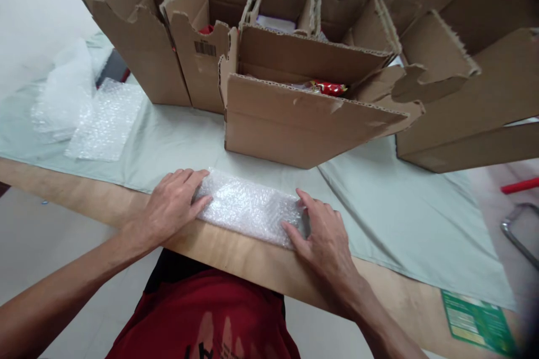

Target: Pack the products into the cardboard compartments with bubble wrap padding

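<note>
A flat parcel wrapped in bubble wrap (248, 207) lies at the near edge of the wooden table (236, 255). My left hand (174, 202) rests palm down on its left end, fingers stretched out flat. My right hand (324, 233) presses its right end, fingers spread along the wrap's edge. What is inside the wrap is hidden.
A pale green cloth (177, 140) covers the table. Several open cardboard boxes (295, 118) stand behind the parcel, one holding a red packet (330, 88). Loose bubble wrap sheets (105, 120) lie at far left. A green card (478, 322) sits at near right.
</note>
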Available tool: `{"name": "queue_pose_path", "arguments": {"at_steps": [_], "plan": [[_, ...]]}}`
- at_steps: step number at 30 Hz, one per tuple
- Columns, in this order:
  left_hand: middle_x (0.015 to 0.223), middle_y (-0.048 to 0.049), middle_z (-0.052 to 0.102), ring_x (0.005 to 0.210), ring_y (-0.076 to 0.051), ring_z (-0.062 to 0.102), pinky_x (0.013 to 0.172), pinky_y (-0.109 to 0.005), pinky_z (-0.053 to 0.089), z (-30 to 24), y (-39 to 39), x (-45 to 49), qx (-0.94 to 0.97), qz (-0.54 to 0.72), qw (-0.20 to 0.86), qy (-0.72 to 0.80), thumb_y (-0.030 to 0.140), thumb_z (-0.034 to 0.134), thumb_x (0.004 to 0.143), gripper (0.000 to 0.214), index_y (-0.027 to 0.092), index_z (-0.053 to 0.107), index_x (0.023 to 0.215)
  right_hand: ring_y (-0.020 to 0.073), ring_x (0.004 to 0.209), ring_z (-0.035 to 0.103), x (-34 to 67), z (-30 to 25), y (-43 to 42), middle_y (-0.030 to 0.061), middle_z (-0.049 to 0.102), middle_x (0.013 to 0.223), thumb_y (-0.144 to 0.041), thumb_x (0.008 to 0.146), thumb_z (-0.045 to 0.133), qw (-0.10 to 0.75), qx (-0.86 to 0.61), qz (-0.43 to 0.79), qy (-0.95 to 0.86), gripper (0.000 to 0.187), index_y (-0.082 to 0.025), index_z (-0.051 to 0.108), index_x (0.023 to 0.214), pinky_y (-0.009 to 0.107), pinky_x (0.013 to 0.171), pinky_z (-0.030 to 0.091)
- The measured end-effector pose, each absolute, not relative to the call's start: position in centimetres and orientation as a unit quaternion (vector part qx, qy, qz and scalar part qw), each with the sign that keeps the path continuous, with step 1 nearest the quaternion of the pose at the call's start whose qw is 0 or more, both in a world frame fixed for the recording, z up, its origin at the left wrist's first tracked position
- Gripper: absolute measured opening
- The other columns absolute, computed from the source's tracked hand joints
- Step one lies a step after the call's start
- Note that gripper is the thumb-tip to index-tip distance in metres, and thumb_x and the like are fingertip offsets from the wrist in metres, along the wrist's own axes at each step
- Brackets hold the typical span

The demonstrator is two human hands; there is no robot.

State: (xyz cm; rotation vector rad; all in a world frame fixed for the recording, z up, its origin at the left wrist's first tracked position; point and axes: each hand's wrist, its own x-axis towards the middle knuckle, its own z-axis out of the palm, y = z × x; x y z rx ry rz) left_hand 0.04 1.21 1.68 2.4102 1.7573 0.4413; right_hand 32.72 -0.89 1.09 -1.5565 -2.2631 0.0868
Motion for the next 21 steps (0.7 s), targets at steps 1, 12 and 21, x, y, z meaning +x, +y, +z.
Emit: {"name": "queue_pose_path", "arguments": {"at_steps": [1,12,21], "plan": [[0.095,-0.0100,0.070,0.088,-0.028,0.067,0.083,-0.041,0.055,1.4,1.4,-0.1,0.797,0.132,0.054,0.587,0.034,0.061,0.092,0.040,0.014,0.062,0.127,0.0318,0.093,0.067,33.0,1.0,-0.6,0.0166,0.072,0.112,-0.041,0.100,0.052,0.194,-0.554,0.015,-0.809,0.049,-0.014,0.052,0.141,0.045,0.077,0.051],[0.086,-0.0049,0.063,0.083,-0.022,0.061,0.076,-0.037,0.051,1.7,1.3,0.4,0.752,0.204,0.181,0.600,0.037,0.059,0.087,0.018,0.023,0.056,0.076,0.0343,0.115,0.064,31.6,0.3,1.9,0.0131,0.069,0.130,-0.035,0.095,0.062,0.229,-0.511,0.130,-0.819,0.014,-0.023,0.061,0.088,0.049,0.088,0.050],[0.070,0.0052,0.061,0.063,-0.014,0.059,0.060,-0.027,0.046,4.4,0.4,1.2,0.541,0.302,0.456,0.638,0.041,0.069,0.077,0.046,0.019,0.058,0.116,0.0197,0.073,0.069,32.1,3.6,-1.7,0.0002,0.072,0.086,-0.033,0.092,0.066,0.281,-0.573,0.350,-0.686,0.034,-0.027,0.060,0.124,0.028,0.052,0.050]]}}
